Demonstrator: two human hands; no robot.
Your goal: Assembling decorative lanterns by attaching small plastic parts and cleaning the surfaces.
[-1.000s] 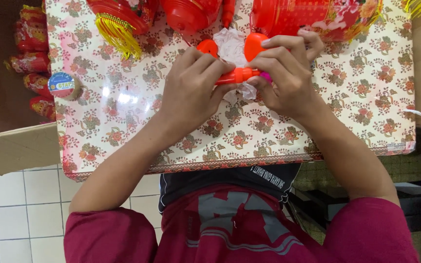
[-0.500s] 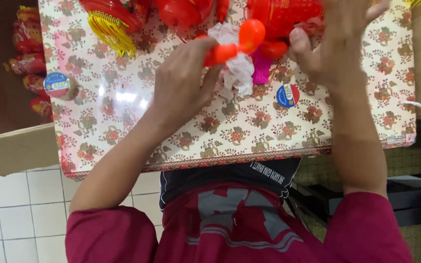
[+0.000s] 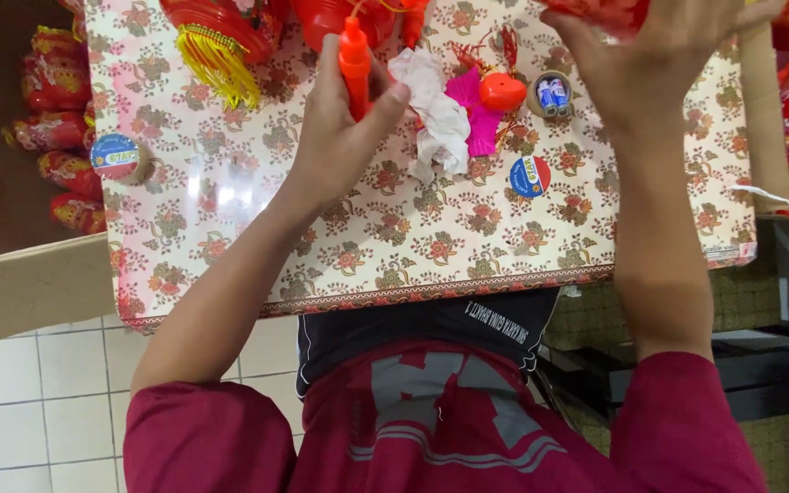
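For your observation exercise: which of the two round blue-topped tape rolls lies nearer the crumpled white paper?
The round blue-topped tape roll right of the crumpled white paper; the other sits near the table's left edge.

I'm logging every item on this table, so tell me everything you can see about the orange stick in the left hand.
The orange stick looks like smooth, glossy plastic: a slim rod with a narrower rounded cap at its top. It stands roughly upright in the picture, over the floral tablecloth. The left hand wraps its lower part, thumb alongside, so the bottom end is hidden. Its top reaches the red lanterns at the table's far edge; whether it touches them I cannot tell. Crumpled white paper lies just beside it.
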